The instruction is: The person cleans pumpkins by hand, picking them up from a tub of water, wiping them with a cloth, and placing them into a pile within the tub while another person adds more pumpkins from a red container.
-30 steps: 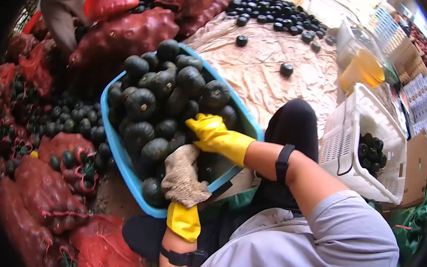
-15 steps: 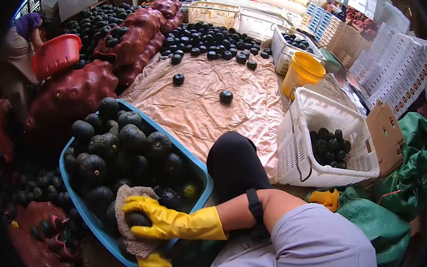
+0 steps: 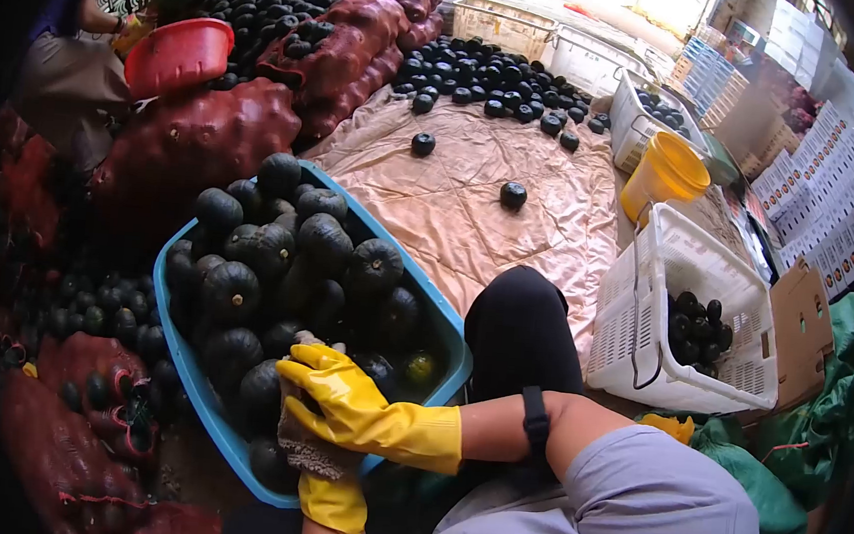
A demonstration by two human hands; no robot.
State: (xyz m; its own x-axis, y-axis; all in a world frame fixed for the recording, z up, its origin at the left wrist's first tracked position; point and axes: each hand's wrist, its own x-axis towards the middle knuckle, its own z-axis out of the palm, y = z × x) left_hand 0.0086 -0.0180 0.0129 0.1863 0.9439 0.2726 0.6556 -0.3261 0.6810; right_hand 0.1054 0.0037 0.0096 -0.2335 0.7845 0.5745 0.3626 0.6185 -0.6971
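Note:
Over the near end of a blue tub (image 3: 397, 330), my right hand (image 3: 341, 401) in a yellow rubber glove curls over a brown cloth (image 3: 317, 454). Between the glove and the cloth is a dark green squash, now hidden by the fingers. My left hand (image 3: 333, 501), gloved in yellow too, comes from below and holds the cloth from underneath; its fingers are covered. Dark green squashes (image 3: 232, 290) are heaped in the tub, close to my hands. One squash (image 3: 420, 368) by the tub's right wall has a yellow-orange patch.
Beyond the tub, squashes (image 3: 513, 195) lie on a pinkish sheet (image 3: 451, 219). A white crate (image 3: 632, 333) with squashes and a yellow bucket (image 3: 670, 171) stand right. Red mesh sacks (image 3: 197, 133) line the left, where another person (image 3: 71, 68) is beside a red basin (image 3: 178, 57).
The view has shifted, so the scene sits further right. My right hand has turned over the squash, hiding it, and the cloth is bunched up more. The other person has straightened somewhat.

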